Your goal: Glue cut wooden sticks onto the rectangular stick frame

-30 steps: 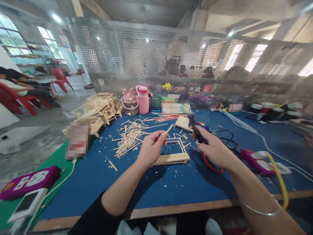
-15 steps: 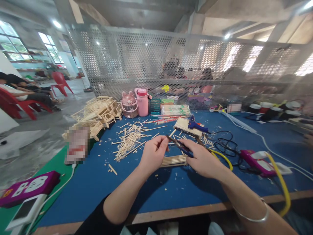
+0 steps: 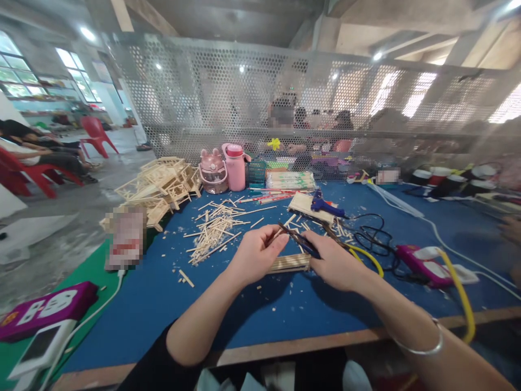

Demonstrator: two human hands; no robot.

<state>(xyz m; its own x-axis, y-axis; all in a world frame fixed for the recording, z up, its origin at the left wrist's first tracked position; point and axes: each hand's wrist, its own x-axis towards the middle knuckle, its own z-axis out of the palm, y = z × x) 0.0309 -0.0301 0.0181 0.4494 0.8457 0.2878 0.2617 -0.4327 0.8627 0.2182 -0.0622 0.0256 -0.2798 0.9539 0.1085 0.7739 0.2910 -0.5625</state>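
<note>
My left hand [image 3: 258,252] is closed in a pinch over the middle of the blue table, its fingertips at the jaws of a dark hand tool. A pale wooden stick [image 3: 290,220] shows just beyond those jaws; most of what the pinch holds is hidden. The tool, which looks like pliers [image 3: 303,242], is gripped by my right hand [image 3: 337,263], with its handles covered by the palm. Below both hands lies a flat piece made of joined wooden sticks [image 3: 291,263], partly hidden by my fingers.
Loose sticks [image 3: 214,233] are piled left of my hands. A blue glue gun [image 3: 328,206] rests by a small wooden panel [image 3: 303,203]. Yellow tool handles [image 3: 368,258] and black cords lie to the right. Wooden models [image 3: 163,184] and pink bottles [image 3: 235,168] stand behind.
My right hand has come left and down, bringing the tool from beside the glue gun to my left fingertips. The stick, earlier plainly visible in the left pinch, is now mostly hidden.
</note>
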